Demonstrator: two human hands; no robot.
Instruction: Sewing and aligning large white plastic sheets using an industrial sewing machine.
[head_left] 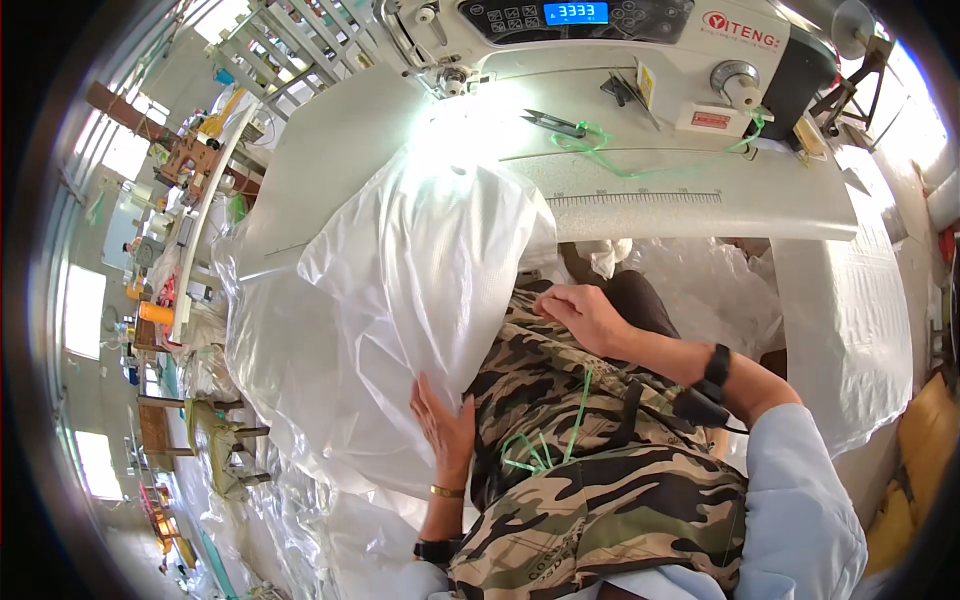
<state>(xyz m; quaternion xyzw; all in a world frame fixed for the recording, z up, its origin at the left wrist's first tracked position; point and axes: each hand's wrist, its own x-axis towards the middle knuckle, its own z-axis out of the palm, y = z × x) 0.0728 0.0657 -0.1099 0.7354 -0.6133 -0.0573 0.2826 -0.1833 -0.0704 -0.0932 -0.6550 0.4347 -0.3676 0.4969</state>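
A large white translucent plastic sheet (390, 300) drapes from the lit needle area of the sewing machine (600, 40) down over the table's front edge. My left hand (442, 425) lies against its lower right side, fingers stretched out and the palm toward the sheet. Over my lap, close to the camouflage apron (600, 490), my right hand (588, 318) is closed with curled fingertips. Whatever those fingertips hold, if anything, is hidden. Green threads (540, 455) lie on the apron.
Thread snips (555, 124) and a tangled green thread (600, 150) lie on the machine table (700, 185). Another white sheet (840, 320) hangs at the right. Crumpled clear plastic (700, 290) sits below the table edge. A brown wooden stool (205, 430) and workbenches stand at the left.
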